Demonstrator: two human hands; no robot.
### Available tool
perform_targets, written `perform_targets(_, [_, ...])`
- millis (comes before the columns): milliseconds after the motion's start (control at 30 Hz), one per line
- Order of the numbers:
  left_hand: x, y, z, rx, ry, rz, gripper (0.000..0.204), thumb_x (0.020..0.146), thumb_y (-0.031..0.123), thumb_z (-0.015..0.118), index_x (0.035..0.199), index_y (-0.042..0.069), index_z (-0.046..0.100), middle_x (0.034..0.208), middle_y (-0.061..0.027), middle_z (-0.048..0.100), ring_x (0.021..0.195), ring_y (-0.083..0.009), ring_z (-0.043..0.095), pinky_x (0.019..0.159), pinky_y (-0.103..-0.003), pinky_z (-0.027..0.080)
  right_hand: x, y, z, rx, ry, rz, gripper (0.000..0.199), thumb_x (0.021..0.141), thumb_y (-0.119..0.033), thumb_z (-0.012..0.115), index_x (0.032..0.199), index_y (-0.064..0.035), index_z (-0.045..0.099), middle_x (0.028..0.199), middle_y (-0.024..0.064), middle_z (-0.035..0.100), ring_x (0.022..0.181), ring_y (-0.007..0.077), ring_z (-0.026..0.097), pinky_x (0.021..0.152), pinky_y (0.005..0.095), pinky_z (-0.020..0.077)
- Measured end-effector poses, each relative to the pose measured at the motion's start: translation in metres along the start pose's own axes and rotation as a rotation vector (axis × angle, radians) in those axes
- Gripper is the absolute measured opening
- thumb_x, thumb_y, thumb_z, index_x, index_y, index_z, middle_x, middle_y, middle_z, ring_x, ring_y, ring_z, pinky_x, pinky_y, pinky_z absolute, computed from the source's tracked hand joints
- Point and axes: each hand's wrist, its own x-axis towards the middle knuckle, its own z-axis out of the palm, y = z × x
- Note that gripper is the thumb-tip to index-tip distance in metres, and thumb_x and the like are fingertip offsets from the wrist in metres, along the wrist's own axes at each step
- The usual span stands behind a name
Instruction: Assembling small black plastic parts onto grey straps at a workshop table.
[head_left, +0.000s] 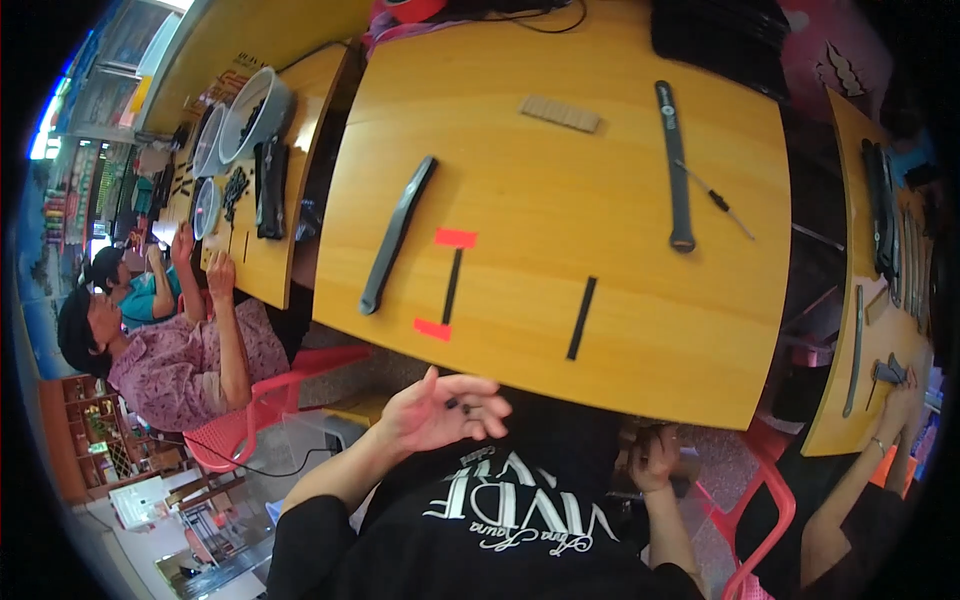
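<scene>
Wooden worktable (620,330) fills most of the view, sitting just past both hands, with other benches and people working off to either side. My left hand (440,412) is held palm-up below the near table edge, fingers loosely curled around a couple of tiny dark bits (462,406), probably screws or pins, honestly too small to tell. My right hand (652,458) is lower down and curled shut near my lap, and whether it's gripping anything I can't tell, since the fist hides it. Out ahead of the left hand there's a thin black strip (452,285) lying between two red tape marks (455,238), with a long grey curved bar (398,235) farther to its left. Ahead of the right hand is another short black strip (581,318), then a long black bar (675,165) with a small screwdriver (715,198) touching it. A little tan block (560,113) sits way out at the far side. Main risk as I see it: those tiny bits are just resting in an open-ish palm over the floor, so any tilt and they'd roll off and vanish under the red chair (255,415). The area under the table edge is all shadow, so nothing readable there.
</scene>
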Motion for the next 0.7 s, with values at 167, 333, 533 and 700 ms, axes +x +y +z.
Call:
perform_targets(167, [-0.002,0.003,0.015,-0.021,-0.131,-0.052,0.073,0.099,0.055,0.034,0.145,-0.002,0.031,0.144,-0.0279,0.039,0.128,-0.0390,0.045,0.104,-0.040,0.040,0.115,-0.145,-0.059,0.241,0.092,-0.607,0.018,0.067,-0.006,0.068,0.084,-0.0051,0.062,0.078,0.0069,0.055,0.066,0.0205,0.055,0.055,0.0329,0.0446])
perform_targets(333, [-0.010,0.004,0.011,-0.210,-0.065,0.027,0.061,0.102,0.047,0.033,0.131,-0.004,0.048,0.129,-0.0218,0.054,0.122,-0.0310,0.051,0.104,-0.040,0.040,0.196,-0.245,-0.006,0.145,0.086,-0.960,0.030,0.059,-0.005,0.067,0.089,-0.0015,0.065,0.088,0.0086,0.058,0.067,0.0184,0.057,0.053,0.0274,0.0418])
perform_targets(533, [-0.074,0.053,-0.007,-0.143,0.119,0.370,0.032,0.100,0.020,0.046,0.118,-0.004,0.054,0.115,-0.0179,0.061,0.107,-0.0259,0.060,0.099,-0.038,0.045,0.227,-0.309,0.041,0.013,-0.077,-0.961,0.023,0.072,-0.012,0.062,0.092,-0.0021,0.067,0.103,0.0142,0.066,0.092,0.0199,0.063,0.069,0.0283,0.0451])
perform_targets(700, [-0.138,0.214,-0.047,0.181,0.371,0.906,0.018,0.093,0.003,0.051,0.109,-0.005,0.056,0.100,-0.0148,0.064,0.086,-0.0200,0.063,0.079,-0.029,0.053,0.234,-0.300,0.037,0.008,0.032,-0.917,0.023,0.066,-0.005,0.068,0.089,-0.0033,0.068,0.099,0.0137,0.066,0.080,0.0214,0.065,0.067,0.0292,0.0453])
